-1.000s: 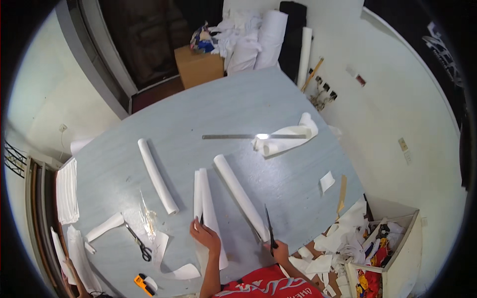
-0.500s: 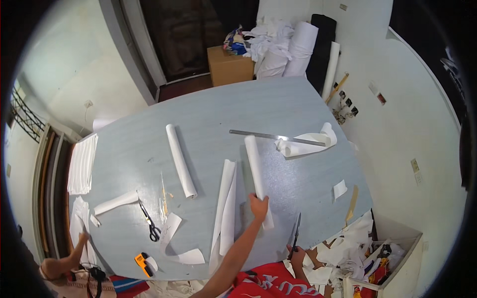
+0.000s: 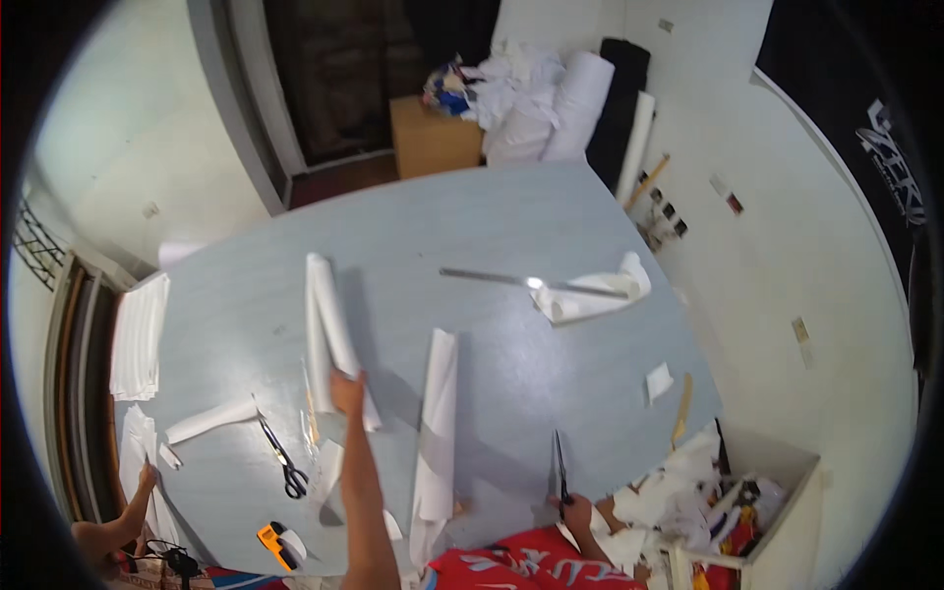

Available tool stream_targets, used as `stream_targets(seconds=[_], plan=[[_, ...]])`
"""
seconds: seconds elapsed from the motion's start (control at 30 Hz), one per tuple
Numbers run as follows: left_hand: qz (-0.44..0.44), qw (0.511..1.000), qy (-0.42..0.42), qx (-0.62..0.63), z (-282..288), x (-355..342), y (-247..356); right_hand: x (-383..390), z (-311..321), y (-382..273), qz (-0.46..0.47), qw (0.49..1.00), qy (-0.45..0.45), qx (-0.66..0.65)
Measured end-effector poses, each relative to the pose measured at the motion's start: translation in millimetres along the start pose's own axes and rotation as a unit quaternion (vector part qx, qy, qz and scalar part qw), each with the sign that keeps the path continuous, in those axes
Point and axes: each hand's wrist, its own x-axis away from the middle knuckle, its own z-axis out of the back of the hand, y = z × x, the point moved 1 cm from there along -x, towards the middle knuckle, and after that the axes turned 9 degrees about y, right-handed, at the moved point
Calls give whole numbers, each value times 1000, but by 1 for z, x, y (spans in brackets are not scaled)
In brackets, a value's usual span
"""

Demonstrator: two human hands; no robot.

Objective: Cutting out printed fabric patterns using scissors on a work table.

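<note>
Well, what does the left hand [image 3: 347, 390] hold?

A white roll [image 3: 338, 329], left of centre in the frame, just beside a second roll [image 3: 315, 329] on the bench [image 3: 511, 216].

And the right hand [image 3: 574, 511]?

It grips black-handled scissors [image 3: 563, 480] low in the frame, right of centre, blades pointing up.

What else shows?

A loosely wound roll [image 3: 436, 423] at lower centre; above right, a metal ruler [image 3: 492, 277] lies partly across a white sheet [image 3: 578, 310].

A ruler [image 3: 492, 278] crosses a sheet [image 3: 578, 309] on the table [image 3: 531, 383].
</note>
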Motion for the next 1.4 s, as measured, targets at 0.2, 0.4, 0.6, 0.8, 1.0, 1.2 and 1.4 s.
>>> stream_targets(seconds=[0.2, 0.4, 0.6, 0.8, 1.0, 1.2, 1.4], plan=[[-207, 976, 54, -43, 62, 74, -14, -8, 2, -18, 64, 991, 98, -73], [-235, 949, -190, 90, 79, 272, 26, -19, -19, -28, 129, 979, 120, -99], [-339, 904, -262, 0, 61, 334, 34, -23, -35, -40, 133, 983, 125, -35], [-380, 892, -247, -1, 78, 337, 66, 12, -11, -100, 403, 908, 107, 46], [-445, 846, -289, 54, 57, 293, 13, 18, -67, -145, 598, 796, -67, 70], [-342, 931, -88, -87, 79, 216, -5, 17, -70, -133, 636, 761, -34, 122], [-221, 970, -93, 24, 65, 179, -35, 20, -85, -162, 582, 788, -143, 140]])
